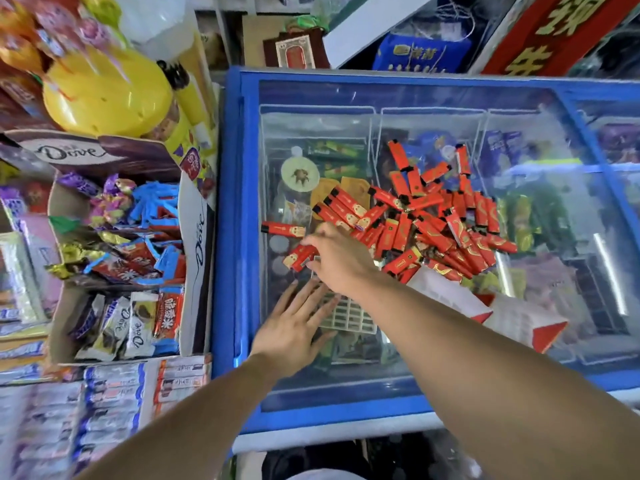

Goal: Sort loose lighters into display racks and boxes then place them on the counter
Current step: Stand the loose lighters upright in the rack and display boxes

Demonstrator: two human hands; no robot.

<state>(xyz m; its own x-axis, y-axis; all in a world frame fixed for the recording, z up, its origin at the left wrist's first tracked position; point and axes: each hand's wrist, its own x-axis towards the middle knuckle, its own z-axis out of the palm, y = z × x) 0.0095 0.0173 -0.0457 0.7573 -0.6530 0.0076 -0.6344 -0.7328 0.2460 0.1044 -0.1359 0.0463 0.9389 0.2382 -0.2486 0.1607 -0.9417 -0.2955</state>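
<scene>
A heap of several red lighters lies on the glass lid of a blue chest freezer. A clear plastic display rack with a grid of slots rests on the glass in front of the heap. My left hand lies flat, fingers spread, on the rack's left edge. My right hand reaches over the rack and grips a red lighter at the heap's left end. One lighter lies apart at the left. A red-and-white box sits under my right forearm.
To the left of the freezer stands an open Dove carton full of wrapped sweets, with a yellow lollipop stand behind it. Packets fill the shelf at bottom left. Frozen goods show through the glass. A red sign leans at the back right.
</scene>
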